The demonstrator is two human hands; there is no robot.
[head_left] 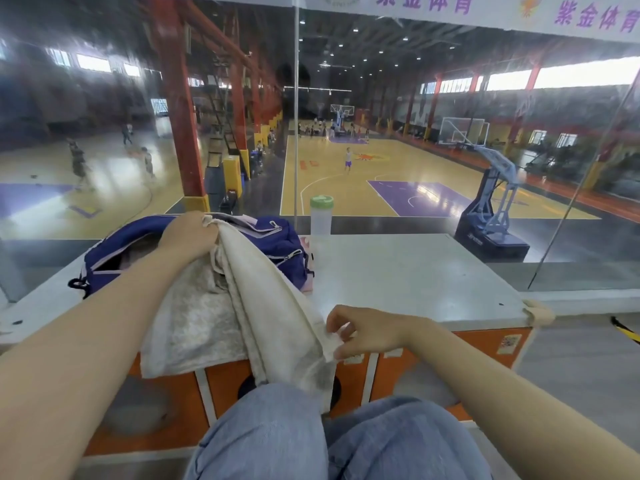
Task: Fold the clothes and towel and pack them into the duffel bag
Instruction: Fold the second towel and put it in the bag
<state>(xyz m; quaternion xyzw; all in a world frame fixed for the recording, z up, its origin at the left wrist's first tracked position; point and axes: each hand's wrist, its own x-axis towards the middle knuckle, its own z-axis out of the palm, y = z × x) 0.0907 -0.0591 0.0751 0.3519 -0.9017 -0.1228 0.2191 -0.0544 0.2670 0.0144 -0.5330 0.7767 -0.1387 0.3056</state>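
Reading 紫金体育 in purple, a banner (485, 8) tops the glass over basketball courts, while on the grey counter (415, 271) the left hand (188, 233) grips a white towel (263, 299) at the purple duffel bag (273, 237) and the right hand (367, 329) pinches its lower edge.

On the worktop (415, 271), the duffel bag (273, 237) sits at ten o'clock, a bottle (321, 216) just right of it. The towel (263, 306) drapes from the bag over the worktop's six-o'clock edge.
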